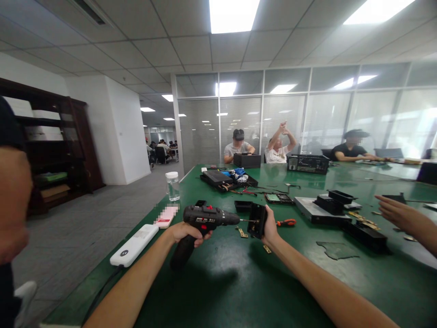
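Observation:
My left hand (191, 232) is wrapped round the handle of a black power drill (205, 217), which lies sideways and points right. The drill's bit reaches into a small black box-like part (256, 220) that my right hand (270, 225) grips by its right side, tilted upright above the table. Brass-coloured pieces (242, 233) lie on the green table just below the part. An orange and black screwdriver (287, 222) rests just right of my right hand. Behind the part sits a black tray (243, 206).
A white power bank (134, 246), a pink phone-like object (167, 216) and a lidded jar (173, 187) line the left edge. At right are a grey metal case (321, 214), a glassy sheet (337, 250) and another person's hand (403, 216). People sit across the table; someone stands at left.

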A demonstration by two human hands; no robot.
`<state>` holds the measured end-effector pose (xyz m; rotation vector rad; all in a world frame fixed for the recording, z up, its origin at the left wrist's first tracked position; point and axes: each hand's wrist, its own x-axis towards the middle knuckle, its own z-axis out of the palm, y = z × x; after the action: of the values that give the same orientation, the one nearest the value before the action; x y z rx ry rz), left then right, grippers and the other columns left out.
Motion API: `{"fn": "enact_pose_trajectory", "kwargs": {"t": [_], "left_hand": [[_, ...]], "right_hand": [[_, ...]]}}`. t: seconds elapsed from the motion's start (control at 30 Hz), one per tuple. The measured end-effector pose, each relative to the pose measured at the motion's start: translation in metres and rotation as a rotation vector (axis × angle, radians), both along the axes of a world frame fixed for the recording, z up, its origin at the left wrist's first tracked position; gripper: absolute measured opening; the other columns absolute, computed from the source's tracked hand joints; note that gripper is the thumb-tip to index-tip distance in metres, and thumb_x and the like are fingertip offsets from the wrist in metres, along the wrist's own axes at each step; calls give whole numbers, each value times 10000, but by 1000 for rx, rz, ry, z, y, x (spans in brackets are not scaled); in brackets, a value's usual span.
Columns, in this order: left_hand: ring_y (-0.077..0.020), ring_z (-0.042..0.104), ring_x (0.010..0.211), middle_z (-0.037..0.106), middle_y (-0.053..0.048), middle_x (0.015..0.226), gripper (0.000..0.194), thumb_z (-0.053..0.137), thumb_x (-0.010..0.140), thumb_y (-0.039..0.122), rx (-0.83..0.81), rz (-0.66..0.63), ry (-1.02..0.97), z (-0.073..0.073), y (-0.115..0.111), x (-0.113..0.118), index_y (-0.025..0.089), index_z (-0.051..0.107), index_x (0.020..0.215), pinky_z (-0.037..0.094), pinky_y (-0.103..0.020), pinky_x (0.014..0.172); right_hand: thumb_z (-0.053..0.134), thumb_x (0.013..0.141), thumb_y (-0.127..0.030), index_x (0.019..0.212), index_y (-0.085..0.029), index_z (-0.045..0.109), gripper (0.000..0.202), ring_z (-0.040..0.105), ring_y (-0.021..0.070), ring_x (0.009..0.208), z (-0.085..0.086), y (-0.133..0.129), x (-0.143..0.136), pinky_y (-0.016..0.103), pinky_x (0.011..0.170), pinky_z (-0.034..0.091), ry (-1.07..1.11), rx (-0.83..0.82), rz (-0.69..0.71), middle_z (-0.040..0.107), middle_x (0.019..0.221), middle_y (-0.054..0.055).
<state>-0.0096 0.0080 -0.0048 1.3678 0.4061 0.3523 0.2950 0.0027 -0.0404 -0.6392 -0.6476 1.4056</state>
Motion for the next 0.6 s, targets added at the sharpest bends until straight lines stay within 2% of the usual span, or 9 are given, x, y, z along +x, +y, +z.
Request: {"fn": "enact_pose_trajectory", "kwargs": {"t": [0.27,0.6], "left_hand": [[-77,444,539,510,-61,841,401,618,594,163,2,-13,1,0,0,1,85,564,984,346,-218,503],[-86,454,548,514,-65,856,408,594,602,160,32,-22,-2,-2,3,-1,88,559,1003,352,-223,513]], "right_hand": [[445,708,-498,629,-247,623,317,535,175,463,-1,0,-1,335,424,416,2,-10,-37,574,549,72],[400,679,-561,588,-282,606,359,506,161,433,-1,5,-1,344,419,406,-50,-46,-34,554,538,70]]}}
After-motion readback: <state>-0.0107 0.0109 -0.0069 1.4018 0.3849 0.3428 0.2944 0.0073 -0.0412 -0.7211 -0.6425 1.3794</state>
